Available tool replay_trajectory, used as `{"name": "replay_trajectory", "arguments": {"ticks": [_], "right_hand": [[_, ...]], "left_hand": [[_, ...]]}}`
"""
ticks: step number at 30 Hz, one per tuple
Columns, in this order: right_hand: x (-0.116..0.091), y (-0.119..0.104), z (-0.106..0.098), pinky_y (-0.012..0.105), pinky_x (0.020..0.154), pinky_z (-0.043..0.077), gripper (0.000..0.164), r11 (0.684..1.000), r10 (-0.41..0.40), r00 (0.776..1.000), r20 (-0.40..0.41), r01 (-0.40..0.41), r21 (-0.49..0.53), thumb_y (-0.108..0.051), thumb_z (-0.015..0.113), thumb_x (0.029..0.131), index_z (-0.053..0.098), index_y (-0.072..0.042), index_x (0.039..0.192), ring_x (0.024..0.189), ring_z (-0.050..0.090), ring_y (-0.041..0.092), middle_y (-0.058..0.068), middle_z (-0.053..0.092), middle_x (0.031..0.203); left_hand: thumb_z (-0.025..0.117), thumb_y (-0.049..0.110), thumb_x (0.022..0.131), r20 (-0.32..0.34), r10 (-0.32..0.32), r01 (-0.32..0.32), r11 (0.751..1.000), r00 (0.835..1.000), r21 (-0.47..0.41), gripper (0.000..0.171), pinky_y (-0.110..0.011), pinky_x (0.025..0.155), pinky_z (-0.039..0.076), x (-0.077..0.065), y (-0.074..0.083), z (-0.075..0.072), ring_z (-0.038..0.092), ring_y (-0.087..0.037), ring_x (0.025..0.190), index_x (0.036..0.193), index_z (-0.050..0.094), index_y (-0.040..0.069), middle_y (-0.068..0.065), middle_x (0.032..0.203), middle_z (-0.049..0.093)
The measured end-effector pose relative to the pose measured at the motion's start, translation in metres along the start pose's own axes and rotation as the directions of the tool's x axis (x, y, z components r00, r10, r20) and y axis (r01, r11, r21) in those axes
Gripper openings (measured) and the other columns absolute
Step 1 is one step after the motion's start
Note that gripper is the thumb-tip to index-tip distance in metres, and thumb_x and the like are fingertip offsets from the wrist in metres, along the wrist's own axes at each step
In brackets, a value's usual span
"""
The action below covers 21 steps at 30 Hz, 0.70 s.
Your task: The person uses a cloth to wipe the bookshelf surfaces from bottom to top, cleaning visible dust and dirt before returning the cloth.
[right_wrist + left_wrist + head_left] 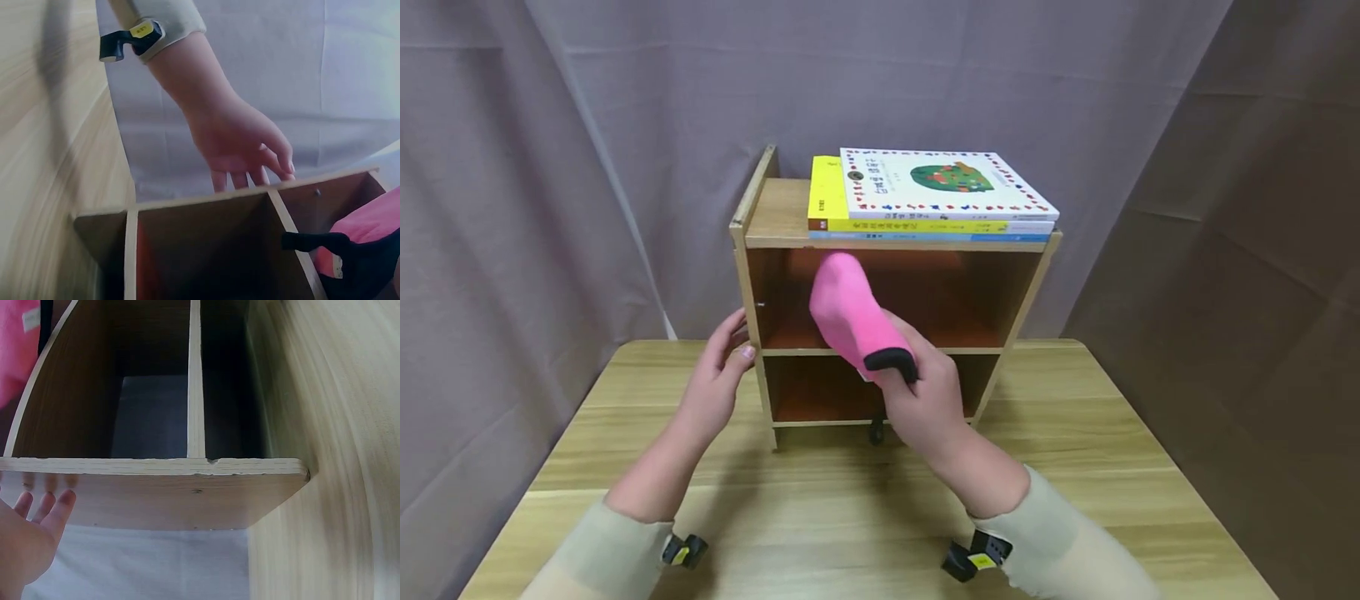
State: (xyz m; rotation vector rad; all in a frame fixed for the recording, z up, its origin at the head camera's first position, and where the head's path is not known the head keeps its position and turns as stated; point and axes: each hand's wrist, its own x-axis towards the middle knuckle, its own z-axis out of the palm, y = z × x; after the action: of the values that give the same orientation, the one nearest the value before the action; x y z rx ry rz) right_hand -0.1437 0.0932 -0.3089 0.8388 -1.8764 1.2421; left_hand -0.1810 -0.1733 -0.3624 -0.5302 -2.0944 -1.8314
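My right hand (928, 400) grips a pink cloth item (850, 308) with a black band at its end, holding it up in front of a small wooden shelf (880, 352). Part of the pink item hides the upper compartment's opening. At the shelf's left side, my left hand (718, 375) has its fingers extended and holds nothing. The left wrist view shows those fingertips (62, 499) close against the outer face of the side panel (156, 494); whether all of them touch is unclear. In the right wrist view the gripping fingers are mostly out of frame.
Several books (951, 187) lie stacked on the shelf's top, a white-covered one uppermost. A small dark item (876, 431) shows at the shelf's lower front edge. The shelf stands on a wooden table (820, 517), with grey curtains (625, 125) behind.
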Motion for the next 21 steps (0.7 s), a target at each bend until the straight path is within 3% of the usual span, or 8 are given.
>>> {"name": "replay_trajectory", "arguments": {"ticks": [5,9,13,16,19,21], "right_hand": [[-0.016,0.006,-0.029,0.022,0.064,0.054,0.028,1.0,-0.012,0.996,-0.093,0.014,0.022,-0.012,0.062,0.095,0.068,-0.003,0.12,0.07,0.064,0.01,0.008,0.072,0.093],[-0.026,0.009,-0.052,0.018,0.068,0.053,0.023,0.999,-0.041,0.981,-0.189,0.045,0.013,-0.002,0.058,0.093,0.067,0.007,0.112,0.079,0.065,0.008,0.006,0.072,0.101],[-0.034,0.012,-0.076,0.015,0.069,0.05,0.014,0.996,-0.089,0.96,-0.266,0.088,-0.015,0.006,0.056,0.09,0.065,0.015,0.097,0.076,0.058,0.003,-0.002,0.068,0.091],[-0.043,0.013,-0.093,0.014,0.064,0.045,0.01,0.998,-0.057,0.945,-0.322,0.057,-0.01,0.012,0.053,0.087,0.062,0.017,0.088,0.07,0.05,0.002,-0.008,0.062,0.083],[-0.05,0.014,-0.113,0.015,0.068,0.048,0.015,1.0,-0.016,0.925,-0.38,0.009,-0.02,0.016,0.053,0.085,0.064,0.02,0.095,0.073,0.054,0.003,-0.007,0.067,0.087],[-0.054,0.015,-0.124,0.016,0.073,0.05,0.017,0.998,0.016,0.897,-0.441,-0.038,-0.041,0.016,0.055,0.086,0.066,0.019,0.098,0.077,0.057,0.004,-0.007,0.069,0.091]], "left_hand": [[0.049,0.005,0.103,-0.009,-0.014,0.015,0.998,1.0,0.062,0.055,-0.018,0.094,0.043,-0.002,0.0,-0.001,0.041,-0.026,0.134,0.155,0.032,0.012,-0.016,0.147,0.044],[0.053,0.004,0.101,-0.007,-0.022,0.023,0.997,1.0,0.074,0.06,-0.016,0.09,0.045,-0.004,-0.002,0.0,0.041,-0.025,0.134,0.156,0.031,0.015,-0.014,0.148,0.044],[0.056,0.003,0.099,-0.009,-0.014,0.014,0.997,1.0,0.075,0.064,-0.014,0.09,0.047,-0.007,-0.007,0.0,0.041,-0.024,0.134,0.156,0.031,0.017,-0.013,0.148,0.043],[0.058,0.003,0.098,-0.016,0.0,0.002,0.997,1.0,0.072,0.064,-0.014,0.09,0.048,-0.009,-0.011,0.0,0.042,-0.023,0.132,0.155,0.033,0.02,-0.012,0.147,0.043],[0.06,0.002,0.097,-0.031,-0.001,0.002,0.998,1.0,0.058,0.064,-0.014,0.089,0.049,-0.009,-0.013,0.002,0.044,-0.018,0.129,0.154,0.036,0.02,-0.009,0.145,0.043],[0.061,0.001,0.096,-0.054,0.002,0.001,0.999,0.999,0.053,0.064,-0.014,0.088,0.05,-0.01,-0.013,0.002,0.045,-0.015,0.127,0.153,0.038,0.02,-0.005,0.145,0.042]]}}
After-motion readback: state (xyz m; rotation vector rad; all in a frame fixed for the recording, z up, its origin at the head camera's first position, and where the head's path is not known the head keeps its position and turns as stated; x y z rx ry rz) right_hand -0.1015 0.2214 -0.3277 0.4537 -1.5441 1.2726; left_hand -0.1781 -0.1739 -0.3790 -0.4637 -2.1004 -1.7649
